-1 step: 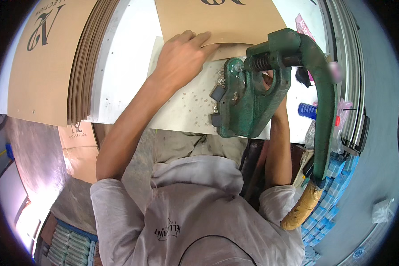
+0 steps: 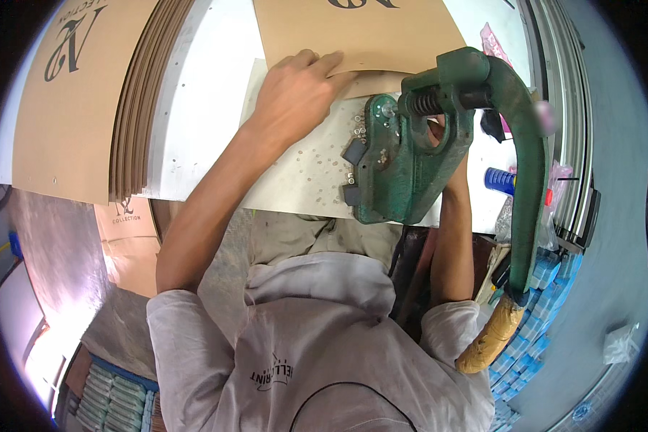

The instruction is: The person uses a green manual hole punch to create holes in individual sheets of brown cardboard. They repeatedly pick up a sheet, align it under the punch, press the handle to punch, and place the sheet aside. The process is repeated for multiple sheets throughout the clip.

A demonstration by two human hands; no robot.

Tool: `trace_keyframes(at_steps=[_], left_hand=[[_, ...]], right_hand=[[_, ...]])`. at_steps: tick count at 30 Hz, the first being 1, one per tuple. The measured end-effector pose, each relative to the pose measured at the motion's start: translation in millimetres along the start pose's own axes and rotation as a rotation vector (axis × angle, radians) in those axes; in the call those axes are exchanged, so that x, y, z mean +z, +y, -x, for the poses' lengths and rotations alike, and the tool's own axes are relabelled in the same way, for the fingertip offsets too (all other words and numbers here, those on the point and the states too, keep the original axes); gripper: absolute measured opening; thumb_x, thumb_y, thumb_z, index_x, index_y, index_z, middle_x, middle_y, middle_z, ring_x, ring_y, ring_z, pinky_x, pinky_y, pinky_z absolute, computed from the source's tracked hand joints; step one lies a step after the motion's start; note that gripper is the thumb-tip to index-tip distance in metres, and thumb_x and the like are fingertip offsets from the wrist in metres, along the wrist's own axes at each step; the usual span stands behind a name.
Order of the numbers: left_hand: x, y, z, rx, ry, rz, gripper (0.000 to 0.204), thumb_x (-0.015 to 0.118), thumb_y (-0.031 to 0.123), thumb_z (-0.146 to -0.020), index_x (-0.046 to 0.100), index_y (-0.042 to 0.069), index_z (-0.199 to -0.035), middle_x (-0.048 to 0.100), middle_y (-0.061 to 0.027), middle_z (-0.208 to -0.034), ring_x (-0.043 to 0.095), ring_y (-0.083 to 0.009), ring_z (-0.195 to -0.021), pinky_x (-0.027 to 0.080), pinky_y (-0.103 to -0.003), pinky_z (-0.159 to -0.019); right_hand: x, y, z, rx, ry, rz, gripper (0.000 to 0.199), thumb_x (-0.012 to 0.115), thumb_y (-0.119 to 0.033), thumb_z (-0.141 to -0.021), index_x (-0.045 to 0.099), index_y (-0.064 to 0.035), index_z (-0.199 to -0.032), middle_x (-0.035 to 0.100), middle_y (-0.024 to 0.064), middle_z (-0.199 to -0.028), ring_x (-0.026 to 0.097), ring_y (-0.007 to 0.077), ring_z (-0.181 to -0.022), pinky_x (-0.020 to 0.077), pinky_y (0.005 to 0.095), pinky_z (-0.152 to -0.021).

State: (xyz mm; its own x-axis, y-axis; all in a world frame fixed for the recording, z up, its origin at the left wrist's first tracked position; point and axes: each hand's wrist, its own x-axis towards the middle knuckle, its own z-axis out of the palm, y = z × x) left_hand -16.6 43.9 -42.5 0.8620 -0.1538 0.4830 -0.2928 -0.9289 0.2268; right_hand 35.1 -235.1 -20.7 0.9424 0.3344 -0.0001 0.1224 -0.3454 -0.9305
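Observation:
A brown paper bag (image 2: 367, 47) with black lettering lies flat at the far middle of the white table. At its near left corner is my left hand (image 2: 295, 93), fingers bent on top of the paper and the thumb by the lifted edge. A green lever hand press (image 2: 410, 165), which looks like an eyelet press, stands to the right, over part of the bag's near edge. My right hand (image 2: 435, 131) is mostly hidden behind the press; a bit of it shows through the frame opening. Small metal eyelets (image 2: 359, 124) lie by the press base, beside two dark blocks (image 2: 353, 151).
A stack of similar brown bags (image 2: 86, 115) stands at the left. The press's long lever (image 2: 527, 158) curves down on the right to a tape-wrapped grip (image 2: 491, 335). A blue bottle (image 2: 500, 180) lies right of the press. Blue wrapped bundles (image 2: 533, 331) are piled below the table's right side.

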Motion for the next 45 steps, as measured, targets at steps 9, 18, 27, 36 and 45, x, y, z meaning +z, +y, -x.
trace_keyframes(at_steps=[9, 18, 27, 36, 45], left_hand=[[7.7, -12.0, 3.9, -0.097, -0.085, -0.056, 0.046, 0.064, -0.002, -0.078, 0.078, 0.016, -0.119, 0.062, -0.0065, -0.144, 0.06, -0.0313, -0.125, 0.051, -0.041, -0.106], [3.4, -7.8, 3.1, -0.108, -0.104, 0.027, 0.041, 0.064, -0.001, -0.08, 0.079, 0.01, -0.116, 0.057, -0.0123, -0.149, 0.052, -0.0392, -0.134, 0.042, -0.049, -0.114], [8.0, -17.3, 1.0, -0.111, -0.064, -0.015, 0.034, 0.066, 0.0, -0.079, 0.08, 0.007, -0.109, 0.058, -0.014, -0.147, 0.053, -0.0399, -0.133, 0.041, -0.049, -0.114], [1.8, -12.7, -3.7, -0.149, -0.063, 0.031, 0.039, 0.066, -0.001, -0.078, 0.078, 0.007, -0.115, 0.059, -0.0115, -0.147, 0.054, -0.0376, -0.132, 0.042, -0.047, -0.113], [6.4, -15.5, 0.7, -0.157, -0.017, 0.043, 0.04, 0.066, 0.004, -0.081, 0.079, 0.014, -0.118, 0.06, -0.0091, -0.145, 0.052, -0.0347, -0.133, 0.04, -0.046, -0.114]], right_hand=[[-11.6, -31.3, 4.4, -0.125, -0.028, 0.447, 0.024, 0.078, -0.012, -0.091, 0.074, 0.0004, -0.111, 0.075, 0.0067, -0.092, 0.07, 0.0159, -0.084, 0.0559, 0.0332, -0.078], [-97.0, 26.1, 31.7, -0.056, 0.438, 0.937, 0.033, 0.07, -0.013, -0.092, 0.067, 0.0111, -0.115, 0.069, 0.0323, -0.106, 0.068, 0.0466, -0.1, 0.0535, 0.0494, -0.09], [-99.6, 39.1, -108.7, -0.064, 0.51, 1.251, 0.035, 0.063, -0.018, -0.088, 0.069, 0.0023, -0.116, 0.074, 0.0222, -0.108, 0.068, 0.0382, -0.104, 0.0491, 0.0506, -0.094], [-119.6, 36.4, -157.2, -0.072, 0.408, 0.962, 0.042, 0.069, -0.032, -0.084, 0.074, -0.0034, -0.115, 0.074, 0.0284, -0.102, 0.074, 0.041, -0.096, 0.0555, 0.0487, -0.088], [-57.2, -5.0, -42.3, 0.033, 0.255, -0.722, 0.032, 0.068, -0.007, -0.096, 0.06, 0.0037, -0.126, 0.071, 0.0093, -0.104, 0.067, 0.0144, -0.089, 0.0558, 0.0291, -0.079]])
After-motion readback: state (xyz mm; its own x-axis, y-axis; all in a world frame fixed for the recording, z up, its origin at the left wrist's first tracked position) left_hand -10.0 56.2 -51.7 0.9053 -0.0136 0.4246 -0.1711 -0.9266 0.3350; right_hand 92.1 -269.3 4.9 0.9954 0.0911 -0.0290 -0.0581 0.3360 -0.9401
